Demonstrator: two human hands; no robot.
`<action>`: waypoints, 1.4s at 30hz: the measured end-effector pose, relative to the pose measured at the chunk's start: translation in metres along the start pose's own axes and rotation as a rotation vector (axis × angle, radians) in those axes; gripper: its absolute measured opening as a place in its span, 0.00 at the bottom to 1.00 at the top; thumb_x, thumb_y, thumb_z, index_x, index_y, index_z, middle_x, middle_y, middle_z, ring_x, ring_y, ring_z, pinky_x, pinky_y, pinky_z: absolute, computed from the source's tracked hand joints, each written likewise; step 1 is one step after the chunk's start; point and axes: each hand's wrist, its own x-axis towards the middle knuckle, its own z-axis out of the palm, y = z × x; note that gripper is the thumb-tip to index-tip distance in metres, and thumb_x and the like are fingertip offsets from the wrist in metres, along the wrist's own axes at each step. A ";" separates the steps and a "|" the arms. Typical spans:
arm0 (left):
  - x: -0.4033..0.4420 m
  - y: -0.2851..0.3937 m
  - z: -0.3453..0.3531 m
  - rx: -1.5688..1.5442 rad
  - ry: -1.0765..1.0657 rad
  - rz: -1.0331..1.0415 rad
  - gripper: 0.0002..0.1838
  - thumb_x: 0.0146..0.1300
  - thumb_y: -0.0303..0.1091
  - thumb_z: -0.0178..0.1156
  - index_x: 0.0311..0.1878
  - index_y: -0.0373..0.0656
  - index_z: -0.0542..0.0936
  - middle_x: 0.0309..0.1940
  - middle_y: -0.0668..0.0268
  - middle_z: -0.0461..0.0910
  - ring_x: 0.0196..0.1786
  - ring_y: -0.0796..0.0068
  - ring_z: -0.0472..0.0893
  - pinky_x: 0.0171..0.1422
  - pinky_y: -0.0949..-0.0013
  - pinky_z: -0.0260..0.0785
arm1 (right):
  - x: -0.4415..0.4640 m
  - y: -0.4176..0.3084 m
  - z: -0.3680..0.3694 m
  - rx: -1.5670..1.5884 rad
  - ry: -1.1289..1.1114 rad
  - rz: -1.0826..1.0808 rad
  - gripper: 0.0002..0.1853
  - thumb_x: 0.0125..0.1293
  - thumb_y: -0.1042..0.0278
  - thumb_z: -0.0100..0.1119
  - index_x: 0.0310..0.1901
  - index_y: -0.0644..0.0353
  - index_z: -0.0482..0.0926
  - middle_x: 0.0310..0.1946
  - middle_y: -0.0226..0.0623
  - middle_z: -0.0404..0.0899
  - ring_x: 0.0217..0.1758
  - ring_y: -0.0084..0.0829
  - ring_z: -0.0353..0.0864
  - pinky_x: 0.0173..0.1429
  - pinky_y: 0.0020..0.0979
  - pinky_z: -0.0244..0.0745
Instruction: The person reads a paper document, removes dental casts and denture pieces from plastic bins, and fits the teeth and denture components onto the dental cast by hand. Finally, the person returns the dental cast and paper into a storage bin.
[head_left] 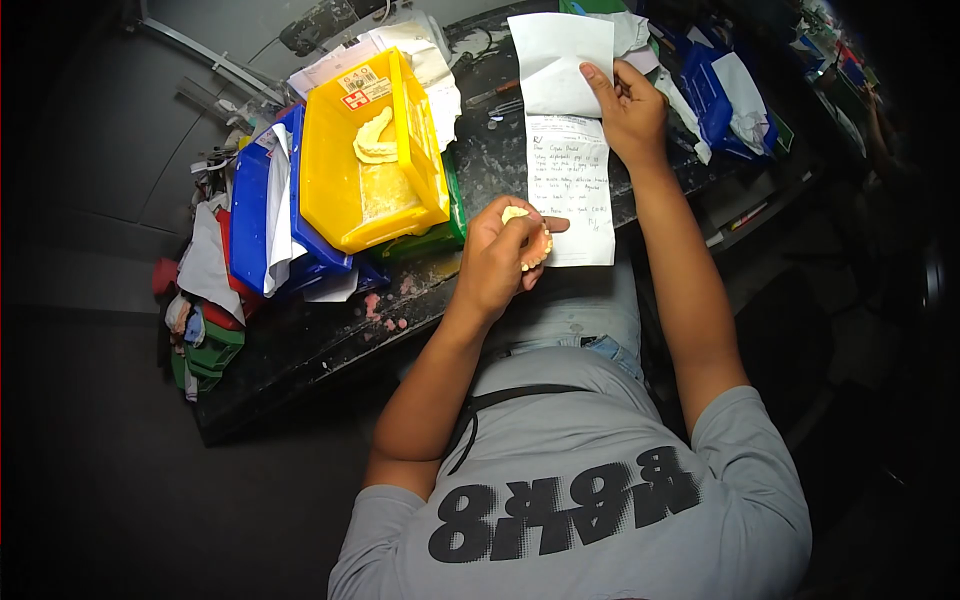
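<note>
My left hand [497, 255] is closed around a dental cast [535, 243] with a row of pale teeth and a pinkish gum area. Its fingers hide part of the cast, and one fingertip reaches over the paper's left edge. A long sheet of paper [568, 180] with a printed heading and handwritten lines hangs in front of me. My right hand [636, 108] pinches this sheet near its upper right side, thumb on top. The upper portion is blank and looks folded over. Left of the sheet, a yellow bin [425, 170] contains a cream horseshoe-shaped plaster cast [375, 137].
The yellow bin rests on blue [262, 215] and green bins on a dark, stained bench [340, 345]. Papers [425, 40] lie behind it. Another blue bin [715, 95] with papers stands at the right. Small metal tools [507, 110] lie between the bins.
</note>
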 end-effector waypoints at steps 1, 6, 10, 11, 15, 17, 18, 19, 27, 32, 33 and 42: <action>0.000 0.000 0.000 -0.005 -0.002 -0.003 0.06 0.71 0.33 0.50 0.41 0.41 0.73 0.44 0.42 0.85 0.18 0.83 0.69 0.20 0.78 0.65 | 0.000 0.001 0.000 0.000 0.000 0.000 0.20 0.67 0.59 0.72 0.26 0.64 0.75 0.12 0.29 0.58 0.17 0.18 0.52 0.22 0.28 0.51; 0.000 -0.001 0.000 -0.019 -0.003 0.003 0.06 0.71 0.33 0.51 0.41 0.41 0.73 0.44 0.42 0.86 0.18 0.83 0.70 0.20 0.78 0.65 | 0.000 0.004 0.002 0.067 -0.003 -0.002 0.19 0.68 0.59 0.71 0.27 0.64 0.76 0.12 0.27 0.58 0.18 0.17 0.53 0.23 0.27 0.51; 0.000 -0.001 0.000 -0.011 -0.005 0.012 0.06 0.71 0.33 0.51 0.41 0.41 0.73 0.44 0.42 0.86 0.18 0.83 0.70 0.20 0.78 0.65 | 0.000 0.004 0.002 0.089 0.000 0.008 0.18 0.68 0.60 0.71 0.28 0.64 0.78 0.12 0.26 0.59 0.18 0.16 0.53 0.23 0.27 0.51; 0.000 -0.001 0.000 -0.011 -0.004 0.012 0.06 0.71 0.33 0.51 0.41 0.41 0.73 0.44 0.42 0.86 0.18 0.83 0.70 0.20 0.78 0.65 | -0.001 0.003 0.002 0.089 0.003 0.009 0.17 0.68 0.60 0.71 0.29 0.64 0.79 0.12 0.26 0.59 0.18 0.16 0.54 0.23 0.26 0.52; 0.001 -0.003 -0.001 -0.016 -0.008 0.027 0.06 0.71 0.33 0.52 0.41 0.41 0.73 0.44 0.42 0.86 0.18 0.83 0.70 0.20 0.78 0.65 | 0.000 0.000 0.001 0.085 0.010 0.008 0.16 0.68 0.60 0.71 0.31 0.64 0.81 0.13 0.25 0.60 0.19 0.16 0.54 0.23 0.26 0.52; 0.001 -0.003 -0.001 -0.018 -0.003 0.026 0.06 0.71 0.33 0.52 0.41 0.41 0.73 0.44 0.42 0.85 0.18 0.83 0.70 0.20 0.78 0.65 | -0.001 0.001 0.001 0.083 0.008 0.011 0.16 0.68 0.60 0.71 0.31 0.64 0.81 0.13 0.25 0.60 0.19 0.16 0.54 0.23 0.26 0.52; 0.001 -0.003 -0.001 -0.016 -0.005 0.028 0.06 0.72 0.33 0.52 0.41 0.41 0.73 0.44 0.41 0.85 0.18 0.83 0.70 0.20 0.78 0.65 | -0.001 0.001 0.001 0.081 0.006 0.013 0.15 0.68 0.60 0.71 0.31 0.64 0.81 0.13 0.24 0.60 0.19 0.15 0.54 0.23 0.25 0.52; 0.001 -0.004 -0.001 -0.016 -0.008 0.029 0.06 0.72 0.33 0.51 0.41 0.41 0.73 0.44 0.41 0.85 0.18 0.83 0.70 0.20 0.78 0.65 | -0.001 0.002 0.001 0.081 0.006 0.014 0.15 0.68 0.60 0.71 0.31 0.64 0.81 0.13 0.24 0.60 0.19 0.15 0.54 0.23 0.25 0.52; 0.001 -0.002 0.002 -0.076 0.011 0.041 0.05 0.71 0.28 0.50 0.39 0.37 0.71 0.32 0.47 0.84 0.15 0.82 0.68 0.18 0.76 0.62 | -0.001 -0.006 0.001 0.110 0.024 0.017 0.15 0.69 0.61 0.70 0.31 0.65 0.81 0.13 0.23 0.60 0.19 0.14 0.54 0.23 0.25 0.50; 0.001 -0.002 0.003 -0.081 0.015 0.042 0.05 0.71 0.28 0.50 0.39 0.37 0.72 0.32 0.48 0.84 0.15 0.82 0.68 0.17 0.76 0.62 | -0.001 -0.003 -0.001 0.088 0.016 0.014 0.16 0.69 0.61 0.70 0.31 0.65 0.80 0.13 0.22 0.59 0.19 0.14 0.53 0.23 0.26 0.49; 0.001 -0.003 0.002 -0.088 0.015 0.043 0.05 0.71 0.28 0.50 0.39 0.36 0.72 0.32 0.48 0.84 0.16 0.82 0.68 0.18 0.76 0.62 | -0.001 -0.003 -0.001 0.093 0.013 0.013 0.16 0.69 0.61 0.70 0.30 0.65 0.80 0.13 0.22 0.59 0.19 0.14 0.53 0.23 0.26 0.49; 0.000 0.000 0.002 -0.069 -0.001 0.037 0.06 0.71 0.28 0.50 0.40 0.34 0.72 0.29 0.51 0.83 0.15 0.81 0.68 0.18 0.75 0.62 | -0.001 -0.008 -0.002 0.099 0.015 0.022 0.16 0.69 0.61 0.70 0.31 0.65 0.80 0.14 0.21 0.59 0.20 0.14 0.53 0.23 0.25 0.49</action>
